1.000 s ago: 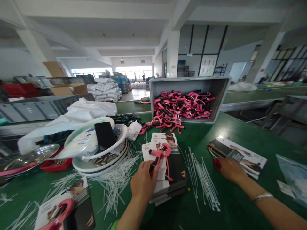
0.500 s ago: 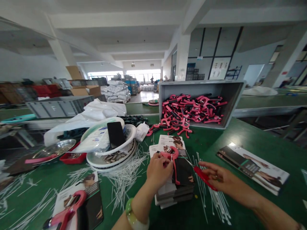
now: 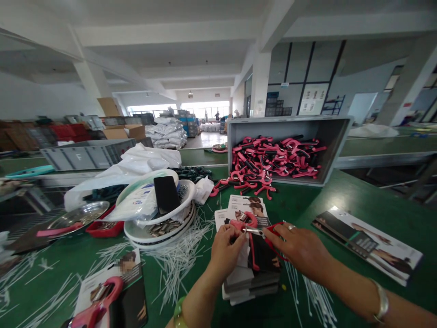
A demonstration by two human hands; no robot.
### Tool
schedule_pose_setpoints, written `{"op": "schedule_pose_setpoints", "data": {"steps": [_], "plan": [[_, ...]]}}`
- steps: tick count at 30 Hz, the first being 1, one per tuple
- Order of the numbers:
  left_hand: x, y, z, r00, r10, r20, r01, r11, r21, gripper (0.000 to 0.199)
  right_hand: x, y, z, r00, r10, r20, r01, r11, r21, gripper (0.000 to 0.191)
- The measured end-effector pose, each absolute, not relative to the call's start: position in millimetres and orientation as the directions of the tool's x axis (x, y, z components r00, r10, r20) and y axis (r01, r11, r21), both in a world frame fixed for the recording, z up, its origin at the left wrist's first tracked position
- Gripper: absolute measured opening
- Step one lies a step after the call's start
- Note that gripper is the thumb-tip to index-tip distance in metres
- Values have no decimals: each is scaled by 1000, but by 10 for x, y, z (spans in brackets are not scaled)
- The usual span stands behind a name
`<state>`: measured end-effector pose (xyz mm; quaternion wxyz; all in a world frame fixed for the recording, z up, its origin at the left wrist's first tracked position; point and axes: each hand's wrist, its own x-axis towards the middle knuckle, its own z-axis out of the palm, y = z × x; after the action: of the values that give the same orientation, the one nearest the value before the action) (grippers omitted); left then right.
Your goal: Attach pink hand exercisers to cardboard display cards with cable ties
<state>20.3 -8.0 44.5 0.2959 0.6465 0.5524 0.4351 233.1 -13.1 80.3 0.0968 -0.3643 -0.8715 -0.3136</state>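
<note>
My left hand (image 3: pixel 227 248) is shut on a pink plastic hand grip (image 3: pixel 244 222), which lies over a stack of printed cards (image 3: pixel 247 205). My right hand (image 3: pixel 300 248) is shut on red-handled scissors (image 3: pixel 273 237), and their steel blades reach the pink grip, right beside my left fingers. Loose white plastic ties (image 3: pixel 180 255) lie on the green bench to the left of the stack and under my right forearm. A grey bin (image 3: pixel 290 120) tilted toward me, full of pink grips (image 3: pixel 273 159), stands beyond the cards.
White plates (image 3: pixel 157 237) with a black phone (image 3: pixel 166 195) and metal parts stand to the left, near a red tray (image 3: pixel 104 230) and steel dish (image 3: pixel 80 217). A carded pink grip (image 3: pixel 99 305) lies front left; a printed card (image 3: pixel 367 246) lies right.
My right hand has moved left with the scissors, bringing the blades from beside the stack to the pink grip. The view has shifted slightly, and my left hand still holds the grip.
</note>
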Motion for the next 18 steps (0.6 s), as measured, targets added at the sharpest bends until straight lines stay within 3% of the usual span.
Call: {"op": "schedule_pose_setpoints", "data": {"steps": [3,6,11,18], "plan": [[192,-78,444,22,971,239,431,-225,874,22,2380,-67,679,-737,511,443,676,531,511,38],[201,-78,458,38,967,252,451,-241,859,21,2388,-36,617,-721,533,443,691,507,515,42],[216,-89,474,60,964,257,483,-254,838,19,2248,-20,687,-712,604,358,694,529,489,44],[231,-102,471,51,966,254,461,-248,852,20,2166,80,771,-770,593,237,625,624,470,38]]}}
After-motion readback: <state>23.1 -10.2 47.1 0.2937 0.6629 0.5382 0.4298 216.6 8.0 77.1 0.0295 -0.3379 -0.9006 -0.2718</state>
